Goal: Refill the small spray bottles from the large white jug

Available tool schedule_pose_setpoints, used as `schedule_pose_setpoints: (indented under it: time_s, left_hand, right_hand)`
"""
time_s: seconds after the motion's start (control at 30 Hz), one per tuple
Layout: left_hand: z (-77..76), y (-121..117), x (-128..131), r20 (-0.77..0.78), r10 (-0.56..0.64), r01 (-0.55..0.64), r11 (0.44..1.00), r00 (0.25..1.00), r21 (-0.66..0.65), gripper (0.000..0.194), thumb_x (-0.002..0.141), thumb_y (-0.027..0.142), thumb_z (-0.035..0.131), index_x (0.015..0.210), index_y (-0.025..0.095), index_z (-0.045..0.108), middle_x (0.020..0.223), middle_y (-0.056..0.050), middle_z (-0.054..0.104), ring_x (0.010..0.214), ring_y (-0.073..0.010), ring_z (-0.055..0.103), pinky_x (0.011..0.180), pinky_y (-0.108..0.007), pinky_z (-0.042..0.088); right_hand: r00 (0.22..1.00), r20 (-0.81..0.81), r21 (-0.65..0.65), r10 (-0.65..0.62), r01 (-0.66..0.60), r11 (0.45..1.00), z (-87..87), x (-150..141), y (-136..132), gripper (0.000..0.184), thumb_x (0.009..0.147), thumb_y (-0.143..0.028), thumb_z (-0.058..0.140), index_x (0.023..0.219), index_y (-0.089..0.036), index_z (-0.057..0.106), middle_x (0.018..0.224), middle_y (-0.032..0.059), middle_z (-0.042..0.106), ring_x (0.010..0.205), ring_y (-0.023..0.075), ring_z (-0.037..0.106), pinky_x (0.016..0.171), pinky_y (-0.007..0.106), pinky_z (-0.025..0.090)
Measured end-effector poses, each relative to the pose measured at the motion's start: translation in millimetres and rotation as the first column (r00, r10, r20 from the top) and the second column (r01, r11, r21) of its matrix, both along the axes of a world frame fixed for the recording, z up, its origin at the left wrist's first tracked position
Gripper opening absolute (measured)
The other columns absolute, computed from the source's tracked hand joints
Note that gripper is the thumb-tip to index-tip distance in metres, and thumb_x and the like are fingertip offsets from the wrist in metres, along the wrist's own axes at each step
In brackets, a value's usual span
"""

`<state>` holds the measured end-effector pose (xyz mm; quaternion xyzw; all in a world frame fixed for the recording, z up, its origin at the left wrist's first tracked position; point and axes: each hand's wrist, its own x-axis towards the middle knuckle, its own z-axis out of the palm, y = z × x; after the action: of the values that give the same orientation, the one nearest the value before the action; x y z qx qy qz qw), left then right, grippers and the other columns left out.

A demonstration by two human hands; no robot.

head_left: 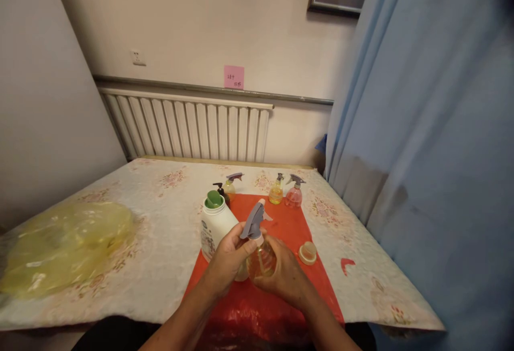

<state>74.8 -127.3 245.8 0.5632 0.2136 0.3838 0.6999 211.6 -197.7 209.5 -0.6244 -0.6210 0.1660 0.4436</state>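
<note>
Both hands hold one small clear spray bottle (263,261) with a grey trigger head, above a red plastic sheet (257,308). My left hand (229,259) has its fingers closed around the neck and the grey head. Wrapped about the round body from the right is my right hand (284,273). Just behind the left hand stands a large white bottle (219,228) with a green funnel-like piece (214,199) in its open mouth. A pale round cap (307,253) lies on the red sheet to the right.
Farther back stand a pink spray bottle (294,196), a yellow one (276,193), another pale yellow one (229,188) and a dark pump bottle (222,193). A yellow plastic bag (68,244) covers the table's left side. A red scrap (347,265) lies right, near a blue curtain (425,153).
</note>
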Motion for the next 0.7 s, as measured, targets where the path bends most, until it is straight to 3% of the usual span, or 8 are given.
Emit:
schedule_pose_setpoints:
  time_s: [0.2,0.47,0.7]
  left_hand:
    - [-2.2,2.2,1.8,-0.019,0.093,-0.093,0.996,0.995,-0.002,0.028,0.072,0.029,0.074,0.095,0.020,0.064,0.079,0.003,0.063,0.074,-0.0148,0.058,0.072,-0.025,0.045]
    - [-6.0,3.1,-1.5,0.032,0.059,-0.059,0.998,0.998,0.009,0.036,0.079,0.029,0.067,0.113,0.021,0.061,0.101,-0.004,0.069,0.093,-0.0198,0.062,0.084,-0.029,0.045]
    - [1.0,-1.9,4.5,0.003,0.076,-0.076,0.997,0.997,0.020,0.040,0.074,0.031,0.073,0.111,0.020,0.061,0.100,-0.003,0.069,0.095,-0.0202,0.062,0.086,-0.029,0.045]
  right_hand:
    - [1.000,0.024,0.000,-0.015,0.015,1.000,-2.7,-1.0,0.7,0.066,0.059,-0.015,0.070,0.122,-0.021,0.051,0.110,0.0056,0.061,0.100,0.0242,0.057,0.089,0.039,0.046]
    - [0.999,0.039,0.014,-0.026,0.025,1.000,-7.5,1.4,1.2,0.065,0.060,-0.018,0.071,0.122,-0.021,0.051,0.111,0.0059,0.060,0.102,0.0244,0.057,0.091,0.039,0.045]
    - [0.999,0.036,0.024,-0.005,0.004,1.000,-2.4,1.0,0.6,0.069,0.062,-0.017,0.071,0.127,-0.021,0.047,0.117,0.0072,0.059,0.108,0.0256,0.055,0.095,0.042,0.044]
